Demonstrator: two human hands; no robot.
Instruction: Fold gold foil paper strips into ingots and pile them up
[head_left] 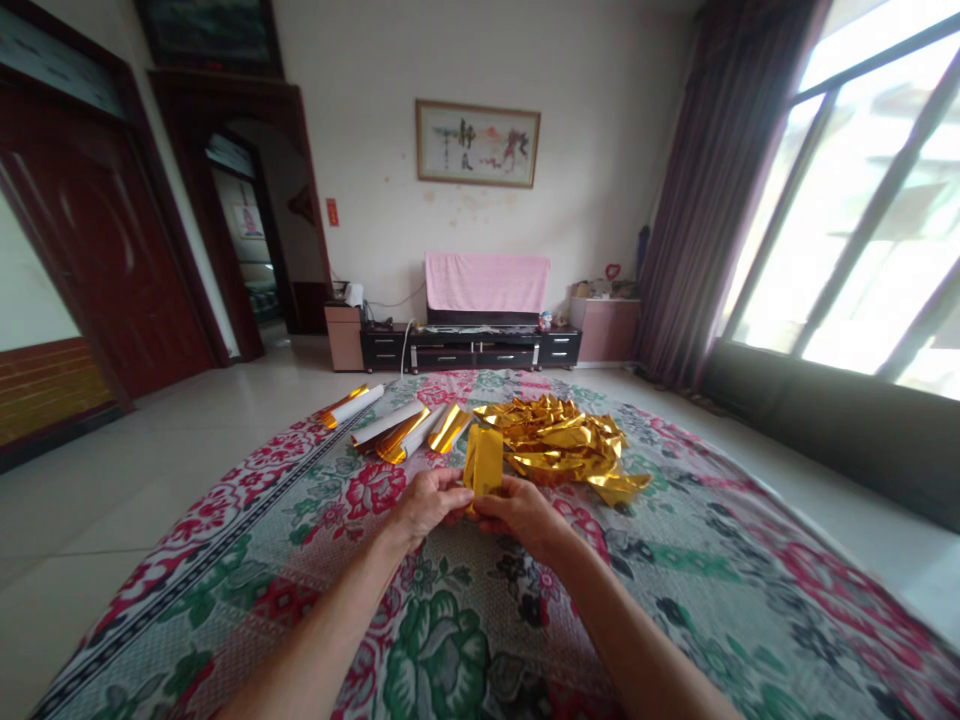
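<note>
gold foil piece [489, 462], long axis upright, pinched: left hand [429, 505], right hand [523, 508]

This is a home, and it looks like the living room. A pink cloth [487, 281] hangs above a long, low black cabinet [446, 358]. There is a framed picture [478, 143] on the wall [615, 150], long purple curtains [697, 200] by a big window [855, 210], and a shiny red door [105, 230].

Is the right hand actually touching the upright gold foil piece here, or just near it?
Touching. The head view shows the right hand at the gold foil piece, its thumb lying against the lower end with no gap between.
</note>
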